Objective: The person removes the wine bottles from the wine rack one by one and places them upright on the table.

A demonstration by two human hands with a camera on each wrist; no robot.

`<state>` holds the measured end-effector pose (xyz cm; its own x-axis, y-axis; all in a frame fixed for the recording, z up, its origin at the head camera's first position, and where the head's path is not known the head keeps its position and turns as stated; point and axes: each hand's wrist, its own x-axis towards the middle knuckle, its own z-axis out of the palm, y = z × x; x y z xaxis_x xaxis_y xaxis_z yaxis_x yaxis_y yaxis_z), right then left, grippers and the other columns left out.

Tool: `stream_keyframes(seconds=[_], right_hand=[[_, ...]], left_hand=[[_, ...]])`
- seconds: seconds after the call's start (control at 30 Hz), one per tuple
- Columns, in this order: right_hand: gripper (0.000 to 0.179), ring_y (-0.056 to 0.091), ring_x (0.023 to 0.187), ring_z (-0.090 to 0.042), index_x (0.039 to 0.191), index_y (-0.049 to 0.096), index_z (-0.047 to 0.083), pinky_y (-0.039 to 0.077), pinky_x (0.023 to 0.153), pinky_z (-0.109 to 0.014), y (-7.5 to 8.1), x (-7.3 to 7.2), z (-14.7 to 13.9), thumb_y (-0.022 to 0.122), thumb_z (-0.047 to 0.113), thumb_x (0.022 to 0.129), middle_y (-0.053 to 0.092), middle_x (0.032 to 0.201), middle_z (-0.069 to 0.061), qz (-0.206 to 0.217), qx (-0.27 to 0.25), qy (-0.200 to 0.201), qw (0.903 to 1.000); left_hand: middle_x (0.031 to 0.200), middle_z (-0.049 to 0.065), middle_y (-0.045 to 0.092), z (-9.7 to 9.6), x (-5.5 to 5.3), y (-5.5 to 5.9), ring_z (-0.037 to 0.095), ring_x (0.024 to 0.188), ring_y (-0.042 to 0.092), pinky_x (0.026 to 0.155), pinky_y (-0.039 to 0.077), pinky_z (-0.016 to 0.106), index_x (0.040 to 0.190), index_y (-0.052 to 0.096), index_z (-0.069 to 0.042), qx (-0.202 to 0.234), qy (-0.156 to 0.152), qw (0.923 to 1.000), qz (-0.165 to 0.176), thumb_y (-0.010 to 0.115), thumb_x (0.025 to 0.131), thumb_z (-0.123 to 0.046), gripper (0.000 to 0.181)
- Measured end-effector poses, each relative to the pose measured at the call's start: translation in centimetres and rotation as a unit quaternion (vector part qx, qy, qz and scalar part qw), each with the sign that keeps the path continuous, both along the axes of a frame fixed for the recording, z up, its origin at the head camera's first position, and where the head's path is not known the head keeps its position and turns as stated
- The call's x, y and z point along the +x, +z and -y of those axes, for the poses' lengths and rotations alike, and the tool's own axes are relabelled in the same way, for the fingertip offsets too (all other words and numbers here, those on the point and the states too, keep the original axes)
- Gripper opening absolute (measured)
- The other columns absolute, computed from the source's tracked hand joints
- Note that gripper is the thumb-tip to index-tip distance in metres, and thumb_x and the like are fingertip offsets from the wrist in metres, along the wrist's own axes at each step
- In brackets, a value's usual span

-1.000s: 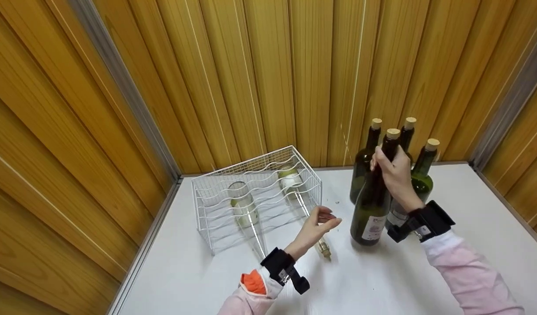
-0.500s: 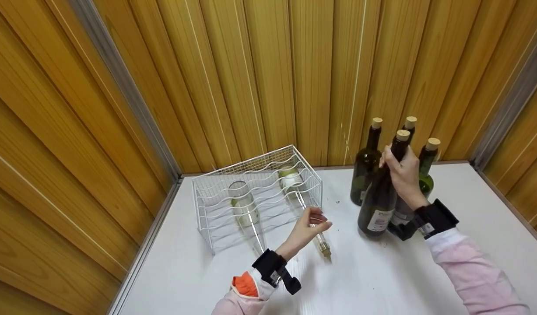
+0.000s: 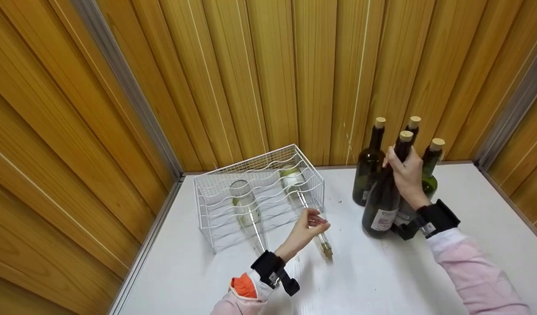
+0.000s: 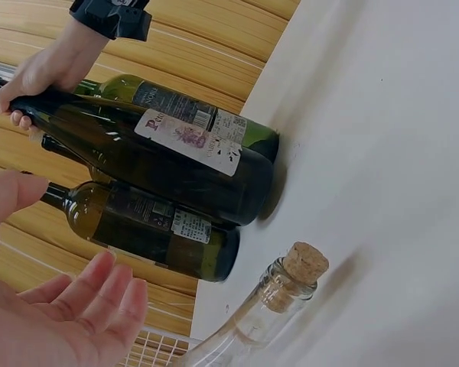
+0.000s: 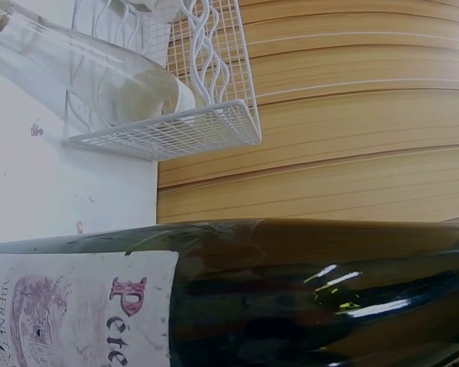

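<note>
My right hand (image 3: 407, 175) grips the neck of a dark green wine bottle (image 3: 380, 205), which stands nearly upright with a cork on top and a white label low down. That label, printed "Péte...", fills the lower left of the right wrist view. My left hand (image 3: 304, 232) hovers over the neck of a clear corked bottle (image 4: 271, 306), its fingers relaxed and holding nothing. The clear bottle lies in a white wire rack (image 3: 202, 205), its neck pointing toward me. Another clear bottle (image 3: 246, 210) lies in the rack further left.
Corked green bottles stand around the held one: one (image 3: 369, 170) behind to the left, one (image 3: 413, 124) behind it, and one (image 3: 430, 166) to the right. Wood-patterned walls (image 3: 250, 78) close off the back and sides of the white table (image 3: 172, 271).
My right hand has moved the dark bottle right and slightly back, closer to the other standing bottles. My left hand has drawn back a little to the left.
</note>
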<state>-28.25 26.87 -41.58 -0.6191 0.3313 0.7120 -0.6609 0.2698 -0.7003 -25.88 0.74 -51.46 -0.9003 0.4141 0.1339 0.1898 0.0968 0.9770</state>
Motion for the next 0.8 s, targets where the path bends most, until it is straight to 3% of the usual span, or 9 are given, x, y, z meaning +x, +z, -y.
stream_keyframes(seconds=[0.33,0.63,0.8], right_hand=[[0.004,0.056,0.060,0.000,0.091,0.056,-0.006,0.045,0.062,-0.014,-2.1,-2.3,-1.1,0.054,-0.007,0.094,0.058,0.069,0.011,0.016,-0.007,-0.020,0.9996],[0.007,0.057,0.060,-0.003,0.088,0.057,-0.005,0.045,0.062,-0.015,-0.6,-0.8,0.2,0.054,-0.006,0.094,0.059,0.067,0.007,0.013,-0.011,-0.016,0.9997],[0.004,0.057,0.061,-0.003,0.091,0.056,-0.006,0.045,0.063,-0.016,-0.7,-0.8,0.3,0.054,-0.005,0.094,0.059,0.068,0.008,0.023,-0.012,-0.018,0.9995]], left_hand=[[0.106,0.020,0.068,0.2,-0.1,-0.1,0.011,0.088,0.060,0.075,0.049,0.021,0.119,0.048,0.006,0.007,0.011,0.9999,0.003,0.067,0.091,-0.001,0.034],[0.106,0.021,0.067,0.4,0.0,-0.3,0.008,0.086,0.057,0.077,0.048,0.021,0.117,0.049,0.004,0.007,0.006,1.0000,0.004,0.068,0.091,-0.003,0.033],[0.104,0.018,0.067,0.4,-0.1,-0.3,0.009,0.086,0.056,0.075,0.048,0.021,0.117,0.049,0.002,0.008,0.007,0.9999,0.007,0.068,0.091,-0.002,0.032]])
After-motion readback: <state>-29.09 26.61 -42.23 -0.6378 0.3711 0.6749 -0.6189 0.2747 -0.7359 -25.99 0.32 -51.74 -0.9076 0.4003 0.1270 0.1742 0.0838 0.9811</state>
